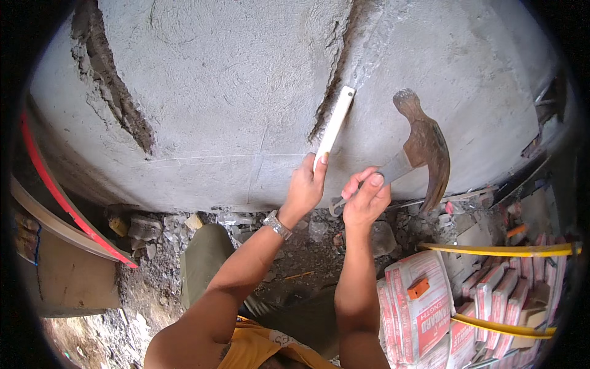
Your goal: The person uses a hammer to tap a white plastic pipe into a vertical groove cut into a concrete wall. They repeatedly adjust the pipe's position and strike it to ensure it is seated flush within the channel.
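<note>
My left hand [306,187] is closed around the lower end of a narrow white flat bar [335,117], which has a small hole at its top and lies slanted along a chipped groove [335,67] in the grey plastered wall [215,92]. Just right of it, my right hand [365,200] grips the handle of a claw hammer [427,144]. The rusty-brown head is raised at the right of the white bar, striking face upward and claw curving down. A second rough groove [110,80] runs down the wall at upper left.
Rubble [144,229] lines the wall's foot around my bent knee [206,258]. At left are long red [67,203] and brown strips beside a board [74,283]. Stacked white-and-red bags [409,329], yellow bars [491,249] and an orange block [418,288] are at lower right.
</note>
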A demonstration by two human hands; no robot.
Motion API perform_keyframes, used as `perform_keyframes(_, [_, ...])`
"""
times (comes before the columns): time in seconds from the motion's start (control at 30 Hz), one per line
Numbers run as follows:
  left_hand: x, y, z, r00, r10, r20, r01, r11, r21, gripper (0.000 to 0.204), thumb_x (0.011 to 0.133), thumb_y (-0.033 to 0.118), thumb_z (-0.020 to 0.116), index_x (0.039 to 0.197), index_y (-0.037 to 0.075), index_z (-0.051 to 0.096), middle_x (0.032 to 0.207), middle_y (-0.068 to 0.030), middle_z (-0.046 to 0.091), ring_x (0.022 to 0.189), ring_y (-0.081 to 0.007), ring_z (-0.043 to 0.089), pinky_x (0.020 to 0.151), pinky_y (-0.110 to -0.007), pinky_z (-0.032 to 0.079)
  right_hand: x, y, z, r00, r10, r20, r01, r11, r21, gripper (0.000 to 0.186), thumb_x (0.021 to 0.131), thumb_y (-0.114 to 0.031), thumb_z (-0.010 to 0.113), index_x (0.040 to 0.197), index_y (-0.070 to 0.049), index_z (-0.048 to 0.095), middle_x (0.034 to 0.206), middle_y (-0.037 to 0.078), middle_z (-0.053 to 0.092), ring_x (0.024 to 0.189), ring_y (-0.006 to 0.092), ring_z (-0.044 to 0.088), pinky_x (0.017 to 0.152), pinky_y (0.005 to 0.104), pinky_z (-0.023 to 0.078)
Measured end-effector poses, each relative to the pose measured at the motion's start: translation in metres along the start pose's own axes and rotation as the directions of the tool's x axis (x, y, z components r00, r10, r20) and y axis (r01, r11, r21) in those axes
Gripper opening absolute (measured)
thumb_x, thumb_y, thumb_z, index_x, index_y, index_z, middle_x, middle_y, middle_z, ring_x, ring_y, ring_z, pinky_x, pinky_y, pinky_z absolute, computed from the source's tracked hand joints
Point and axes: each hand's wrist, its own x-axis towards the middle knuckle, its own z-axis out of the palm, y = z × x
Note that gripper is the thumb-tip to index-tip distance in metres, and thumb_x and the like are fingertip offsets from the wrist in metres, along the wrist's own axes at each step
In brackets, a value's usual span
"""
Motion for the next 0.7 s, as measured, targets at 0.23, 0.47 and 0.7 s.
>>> perform_keyframes(0.23, [-0.005,-0.011,0.001,1.0,-0.009,0.012,0.01,0.998,-0.061,0.049,0.111,0.045,0.044,0.092,0.001,0.054,0.063,-0.0041,0.051,0.057,-0.0136,0.049,0.053,-0.036,0.042,0.02,-0.034,0.025,0.956,0.273,-0.107,-0.292,0.862,-0.414,0.051,0.107,-0.043,0.052,0.097,0.005,0.065,0.07,0.017,0.061,0.065,0.0228,0.054,0.065,0.0423,0.048])
perform_keyframes(0.47, [-0.003,-0.002,0.004,0.999,-0.041,0.036,0.044,0.996,-0.084,0.049,0.111,0.047,0.043,0.095,0.002,0.054,0.064,-0.0021,0.049,0.057,-0.0114,0.048,0.051,-0.033,0.04,0.024,-0.03,0.026,0.986,0.141,-0.087,-0.165,0.864,-0.476,0.055,0.107,-0.047,0.052,0.095,0.005,0.063,0.071,0.02,0.062,0.064,0.0263,0.056,0.065,0.0453,0.048])
perform_keyframes(0.7, [-0.028,0.047,-0.003,0.963,-0.193,0.191,0.247,0.915,-0.32,0.048,0.111,0.044,0.044,0.094,0.001,0.054,0.067,-0.0074,0.054,0.059,-0.0199,0.053,0.053,-0.037,0.042,0.022,-0.024,0.006,0.928,0.35,-0.127,-0.373,0.875,-0.309,0.058,0.107,-0.051,0.051,0.086,0.002,0.06,0.062,0.009,0.055,0.057,0.0188,0.051,0.056,0.0383,0.045])
